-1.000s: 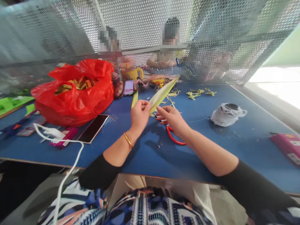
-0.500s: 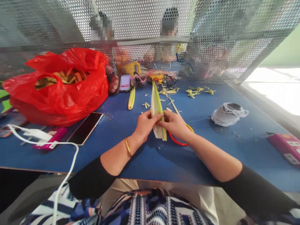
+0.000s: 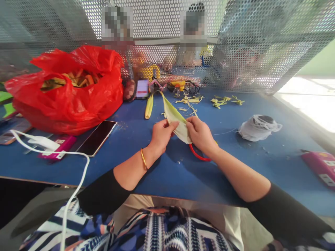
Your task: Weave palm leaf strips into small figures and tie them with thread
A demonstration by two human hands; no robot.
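- Bulging with overlapping brownish strips, too many to count, one red plastic bag (image 3: 86, 116) stands on one blue table (image 3: 128, 136).
- The left hand (image 3: 160, 136) and the right hand (image 3: 202, 135), thumbs and fingers closed, pinch one husk leaf (image 3: 175, 116) above the table.
- That leaf is spread open, seemingly mid-work, not yet set down.
- One thread spool (image 3: 258, 129) sits right.
- One narrower husk piece (image 3: 149, 106) lies unheld.
- Two green scrap clusters (image 3: 220, 102) lie beyond.

You can read no text, brand or number here: the marks on the magenta block (image 3: 320, 165) at your right are too small to make out, and the lilac panel (image 3: 141, 88) near the mesh (image 3: 157, 24) is pixelated.
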